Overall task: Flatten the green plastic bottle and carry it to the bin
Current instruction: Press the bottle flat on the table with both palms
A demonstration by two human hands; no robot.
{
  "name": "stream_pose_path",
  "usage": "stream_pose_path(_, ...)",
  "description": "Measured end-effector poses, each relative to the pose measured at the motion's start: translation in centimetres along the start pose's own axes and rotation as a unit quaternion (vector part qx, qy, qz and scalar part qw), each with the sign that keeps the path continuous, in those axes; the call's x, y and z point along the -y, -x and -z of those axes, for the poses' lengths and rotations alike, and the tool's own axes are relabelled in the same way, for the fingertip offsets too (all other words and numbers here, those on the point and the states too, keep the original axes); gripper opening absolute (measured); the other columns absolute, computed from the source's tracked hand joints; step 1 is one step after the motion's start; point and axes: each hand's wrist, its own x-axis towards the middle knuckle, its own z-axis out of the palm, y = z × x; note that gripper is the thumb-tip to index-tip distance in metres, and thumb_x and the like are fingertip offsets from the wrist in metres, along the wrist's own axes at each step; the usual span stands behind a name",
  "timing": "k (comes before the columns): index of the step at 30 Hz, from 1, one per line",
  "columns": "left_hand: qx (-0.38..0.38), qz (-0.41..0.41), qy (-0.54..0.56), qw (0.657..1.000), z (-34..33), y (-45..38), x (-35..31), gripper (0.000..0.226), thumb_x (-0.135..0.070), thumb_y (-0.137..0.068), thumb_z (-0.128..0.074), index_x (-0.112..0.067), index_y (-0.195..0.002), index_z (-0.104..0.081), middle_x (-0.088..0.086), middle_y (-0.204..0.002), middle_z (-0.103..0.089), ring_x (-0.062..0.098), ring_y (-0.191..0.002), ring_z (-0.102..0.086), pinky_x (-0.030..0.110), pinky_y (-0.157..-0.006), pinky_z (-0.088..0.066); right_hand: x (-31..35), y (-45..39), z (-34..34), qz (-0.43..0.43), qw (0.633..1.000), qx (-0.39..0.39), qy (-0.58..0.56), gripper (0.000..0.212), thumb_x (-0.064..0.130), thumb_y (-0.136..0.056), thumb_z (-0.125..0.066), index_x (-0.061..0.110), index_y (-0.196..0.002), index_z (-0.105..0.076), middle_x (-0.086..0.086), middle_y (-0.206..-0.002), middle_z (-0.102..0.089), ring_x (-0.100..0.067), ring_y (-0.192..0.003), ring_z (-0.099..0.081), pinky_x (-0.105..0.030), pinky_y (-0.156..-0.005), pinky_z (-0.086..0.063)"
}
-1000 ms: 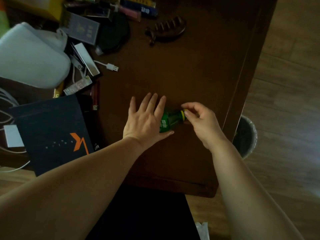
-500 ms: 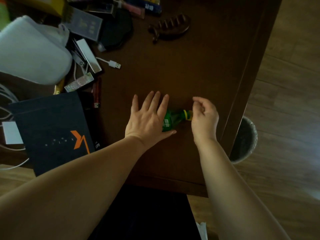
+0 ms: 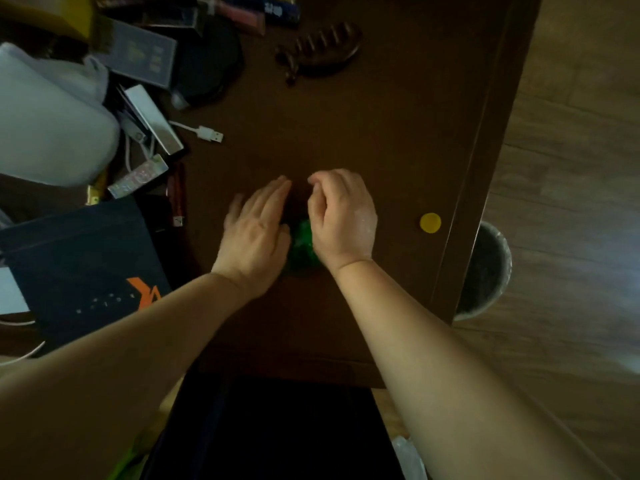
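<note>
The green plastic bottle (image 3: 303, 249) lies on the dark wooden table (image 3: 346, 126), mostly hidden, with only a crumpled green patch showing between my hands. My left hand (image 3: 258, 226) lies flat on its left side, fingers together, pressing down. My right hand (image 3: 341, 216) is curled over its right side. The bottle's yellow cap (image 3: 430, 223) lies loose on the table, to the right of my right hand near the table edge. The bin (image 3: 504, 258), grey with a dark inside, stands on the floor just past the table's right edge.
Clutter fills the table's left side: a dark bag with an orange logo (image 3: 79, 265), a white bulky object (image 3: 45, 126), small boxes and a USB cable (image 3: 207, 132). A brown hair claw (image 3: 318, 50) lies at the back. Wooden floor (image 3: 571, 168) lies to the right.
The yellow cap has come off the bottle and now lies on the table at the right. My right hand moved left onto the bottle. The bottle looks squashed and more covered.
</note>
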Motion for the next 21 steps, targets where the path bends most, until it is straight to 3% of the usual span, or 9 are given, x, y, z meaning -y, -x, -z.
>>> stream_pose_path(2,-0.082,0.049,-0.084,0.992,-1.0,0.7,-0.8,0.05,-0.028,-0.093,-0.035,-0.021,-0.143,-0.031,0.003,-0.153,-0.029,0.02,-0.143,-0.018,0.055,-0.114,-0.002,-0.1,1.4,0.1,0.0,1.0,0.008,0.015,0.028,0.019,-0.092,-0.04,0.011,-0.099,-0.066,-0.004,-0.095,-0.068,-0.02,-0.087,-0.063,-0.034,-0.072,-0.052)
stream_pose_path(6,-0.083,0.19,-0.125,0.97,-2.2,-0.4,-2.8,0.049,-0.027,-0.094,-0.027,-0.021,-0.142,-0.028,0.009,-0.157,-0.016,0.025,-0.146,0.001,0.061,-0.11,0.008,-0.4,1.6,-0.3,-0.014,0.999,0.016,0.037,0.028,0.018,-0.094,-0.038,0.011,-0.098,-0.065,-0.005,-0.088,-0.069,-0.022,-0.079,-0.064,-0.038,-0.066,-0.051)
stream_pose_path(11,-0.052,0.074,-0.194,0.977,-1.6,-1.2,-3.0,0.056,-0.029,-0.088,-0.025,-0.02,-0.143,-0.026,0.01,-0.158,-0.012,0.026,-0.146,0.005,0.059,-0.109,0.012,-0.1,1.1,-0.5,-0.021,0.995,0.03,0.089,0.017,0.011,-0.09,-0.051,0.011,-0.099,-0.065,-0.008,-0.088,-0.068,-0.027,-0.08,-0.064,-0.038,-0.067,-0.05)
stream_pose_path(15,-0.048,0.055,-0.185,0.98,-1.8,-1.5,-2.5,0.056,-0.033,-0.088,-0.024,-0.023,-0.143,-0.021,0.006,-0.158,-0.011,0.025,-0.146,0.001,0.06,-0.11,0.006,-0.3,1.0,-1.1,0.006,0.991,0.026,0.129,0.016,0.009,-0.085,-0.058,0.012,-0.1,-0.063,-0.008,-0.088,-0.066,-0.026,-0.079,-0.062,-0.037,-0.066,-0.05)
stream_pose_path(21,-0.036,0.049,-0.215,0.975,-2.8,-1.9,-2.4,0.063,-0.029,-0.087,-0.038,-0.022,-0.145,-0.016,0.003,-0.157,0.001,0.026,-0.145,0.002,0.065,-0.106,-0.003,-0.9,0.9,-2.3,-0.011,0.988,0.026,0.155,0.015,0.013,-0.084,-0.063,0.014,-0.099,-0.059,-0.006,-0.087,-0.065,-0.024,-0.077,-0.061,-0.036,-0.065,-0.048)
